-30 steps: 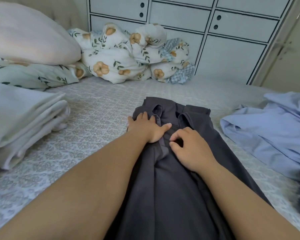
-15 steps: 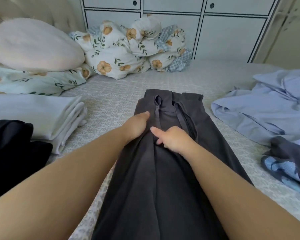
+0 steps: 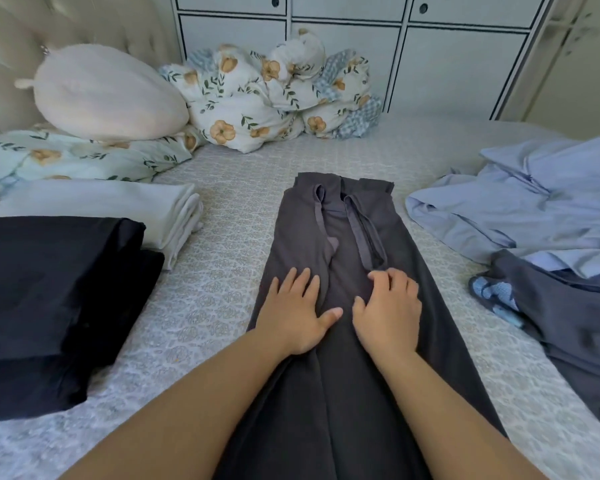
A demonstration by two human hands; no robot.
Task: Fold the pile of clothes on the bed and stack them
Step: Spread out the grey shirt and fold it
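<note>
Here your left hand and right hand press flat, grasping nothing, on the long dark grey cotton trousers.

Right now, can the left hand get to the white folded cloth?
Probably yes. The left hand lies flat on the grey pants, holding nothing, and only bare bed lies between it and the white cloth.

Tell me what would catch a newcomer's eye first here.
Both hands, left and right, press flat on the dark grey trousers laid lengthwise mid-bed. Folded black clothes and white ones sit to the left; a rumpled blue heap waits on the right.
</note>
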